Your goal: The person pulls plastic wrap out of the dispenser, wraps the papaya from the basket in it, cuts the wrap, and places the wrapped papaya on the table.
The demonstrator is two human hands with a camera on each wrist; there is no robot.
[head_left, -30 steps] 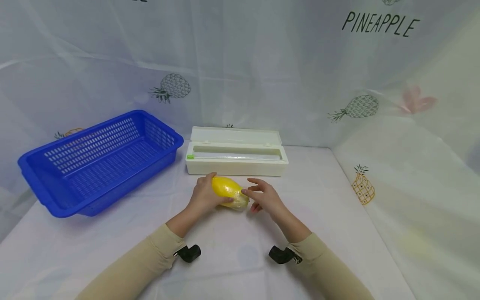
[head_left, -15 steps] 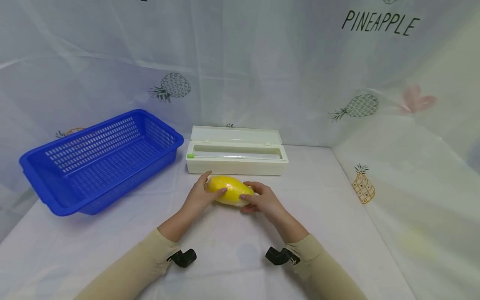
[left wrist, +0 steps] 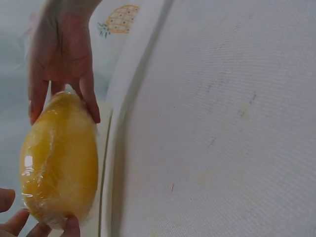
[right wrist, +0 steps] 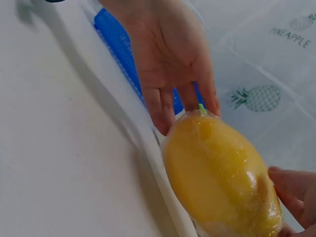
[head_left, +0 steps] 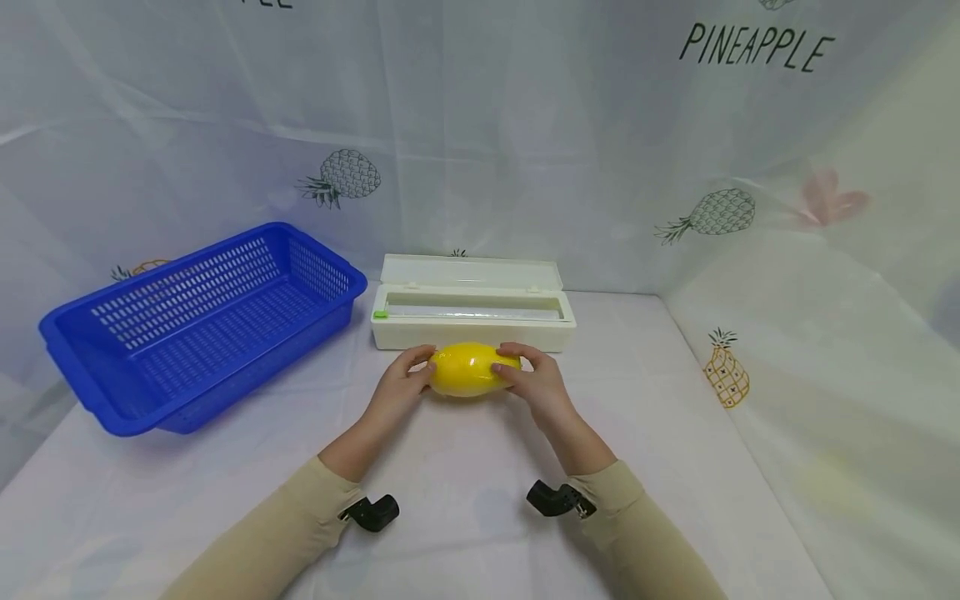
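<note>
A glossy yellow oval fruit [head_left: 467,369], wrapped in clear cling film, is held lengthwise between both hands in front of the white box. My left hand [head_left: 396,390] pinches its left end with thumb and fingers. At the opposite end, my right hand [head_left: 546,390] grips it, thumb on the near side and fingers over the top. The left wrist view shows creases of film over the fruit [left wrist: 61,158], with gathered film at both ends. In the right wrist view the fruit [right wrist: 217,173] hangs above the white tabletop, and a shadow falls below the hands.
Behind the fruit stands a long white cling film box [head_left: 472,336], its lid [head_left: 471,272] raised, a film roll [head_left: 472,312] and a green slider [head_left: 381,314] inside. A blue plastic basket [head_left: 247,367] sits at the left. Pineapple-printed cloth [head_left: 525,150] hangs behind the table.
The right hand has closed onto the fruit's right end. Both hands have turned the fruit level and raised it slightly toward the box; its film-bunched end no longer faces the head camera.
</note>
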